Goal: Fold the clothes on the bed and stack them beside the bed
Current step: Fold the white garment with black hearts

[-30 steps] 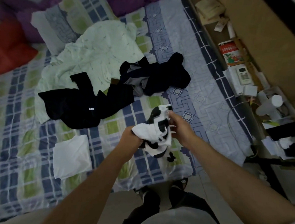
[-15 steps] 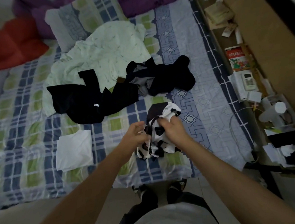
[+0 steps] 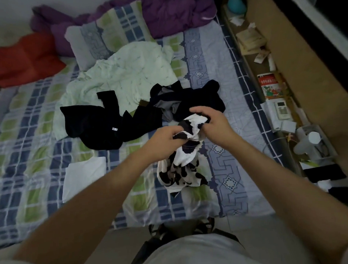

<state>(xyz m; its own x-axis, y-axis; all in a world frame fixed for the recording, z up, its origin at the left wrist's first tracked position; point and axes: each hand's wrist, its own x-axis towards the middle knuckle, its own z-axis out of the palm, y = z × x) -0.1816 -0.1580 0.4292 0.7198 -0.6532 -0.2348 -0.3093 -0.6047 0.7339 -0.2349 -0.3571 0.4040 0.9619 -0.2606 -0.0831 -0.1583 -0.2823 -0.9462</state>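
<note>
Black-and-white patterned garment (image 3: 182, 167) bunched over near bed (image 3: 228, 197) edge, gripped at top by left hand (image 3: 161, 143) and right hand (image 3: 212, 124); judged light, limp, best pinched at hem corners

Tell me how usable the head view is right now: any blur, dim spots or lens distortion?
Head view: dim overall, corners darkened; wide-angle bending curves the bed edges; forearms at the bottom are smeared; left hand and right hand gripping the black-and-white garment read clearly; black clothes lose fold detail.

Home bedroom, checked bed (image 3: 30, 142), pillow (image 3: 97, 41), strewn clothes (image 3: 126, 74)
</note>
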